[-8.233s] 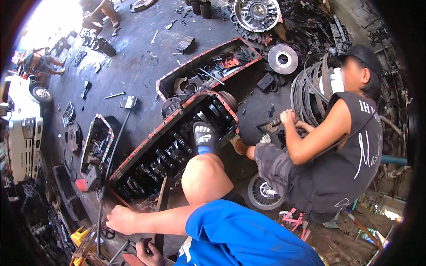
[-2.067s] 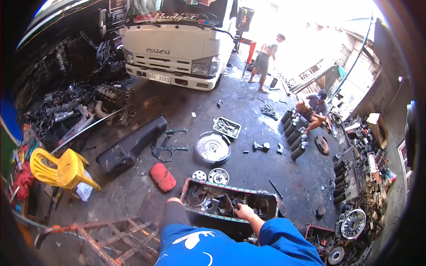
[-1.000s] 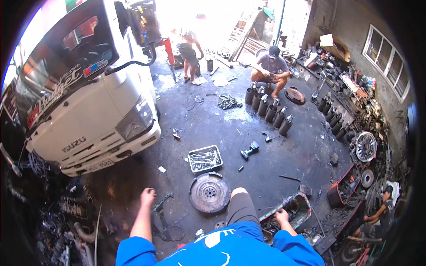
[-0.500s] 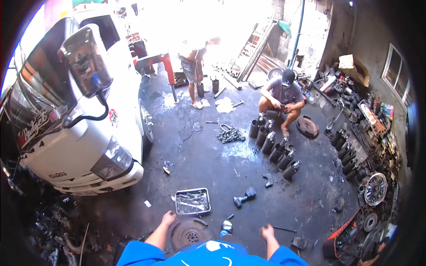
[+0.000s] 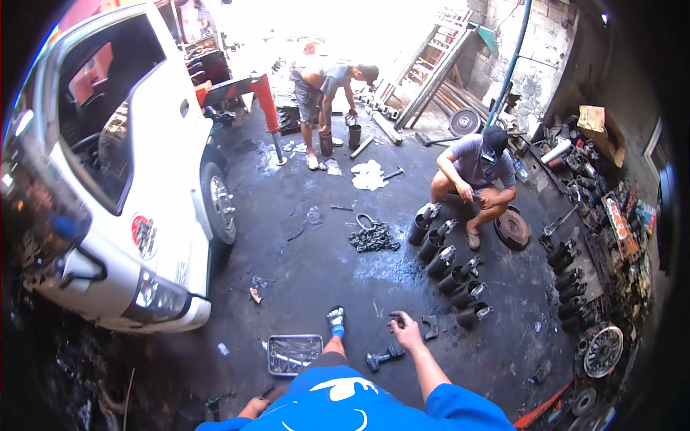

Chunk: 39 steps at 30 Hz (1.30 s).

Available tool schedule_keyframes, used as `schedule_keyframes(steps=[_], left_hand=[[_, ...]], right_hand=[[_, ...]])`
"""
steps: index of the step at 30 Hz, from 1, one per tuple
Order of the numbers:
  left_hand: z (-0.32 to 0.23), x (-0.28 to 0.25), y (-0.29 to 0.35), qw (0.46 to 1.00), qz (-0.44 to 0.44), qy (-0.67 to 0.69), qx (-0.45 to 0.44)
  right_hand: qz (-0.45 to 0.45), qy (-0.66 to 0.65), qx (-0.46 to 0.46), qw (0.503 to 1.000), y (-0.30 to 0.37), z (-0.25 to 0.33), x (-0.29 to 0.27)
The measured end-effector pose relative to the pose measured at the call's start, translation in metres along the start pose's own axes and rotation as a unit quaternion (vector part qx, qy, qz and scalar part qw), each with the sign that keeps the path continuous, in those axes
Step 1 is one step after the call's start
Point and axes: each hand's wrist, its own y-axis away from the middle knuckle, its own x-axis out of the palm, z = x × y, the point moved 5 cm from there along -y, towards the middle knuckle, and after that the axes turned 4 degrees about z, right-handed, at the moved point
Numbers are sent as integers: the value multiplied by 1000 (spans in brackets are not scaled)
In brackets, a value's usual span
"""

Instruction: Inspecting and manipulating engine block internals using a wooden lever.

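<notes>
My right hand (image 5: 408, 333) reaches forward over the floor, its dark-smudged fingers slightly apart and nothing clear in them. Below it on the floor lies a cordless power tool (image 5: 384, 357), and just to its right is a dark curved metal piece (image 5: 430, 327). My left hand (image 5: 253, 408) hangs low at the bottom edge, its fingers too hidden to read. A metal tray of wrenches (image 5: 295, 337) lies ahead of it. My foot in a patterned shoe (image 5: 336, 316) is planted right of the tray.
A white truck (image 5: 154, 237) fills the left. Two rows of black cylinders, one row (image 5: 451, 280) nearer, stand at right by a crouching person (image 5: 478, 169). Another person (image 5: 327, 86) bends over cylinders farther back. A chain (image 5: 374, 235) lies mid-floor; scrap parts (image 5: 611, 208) line the right wall.
I have stepped forward, so the tray and power tool appear lower. My right hand has swung forward and up; my left hand has dropped back. The far person now bends down.
</notes>
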Motion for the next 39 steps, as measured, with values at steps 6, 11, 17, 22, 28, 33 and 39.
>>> schedule_keyframes(steps=[6,11,17,22,28,33,39], left_hand=[[-215,-79,-112,999,9,-37,37],[-537,-215,-162,943,-188,-40,271],[-777,-303,-241,959,-97,114,241],[-856,-303,-289,952,-176,-82,236],[-836,-278,-343,993,-46,106,1],[-918,-287,-357,995,-17,82,-59],[-1103,-312,-470,994,-26,74,-73]], right_hand=[[28,239,247,939,-71,-136,-52],[-132,6,402,906,-112,-175,-146],[-190,-131,363,903,-223,-120,-152],[-83,-71,458,882,-337,-134,-170],[-44,116,328,936,-576,-80,-268],[-86,96,132,983,-823,86,-337],[-54,-3,114,992,-1049,97,-364]])
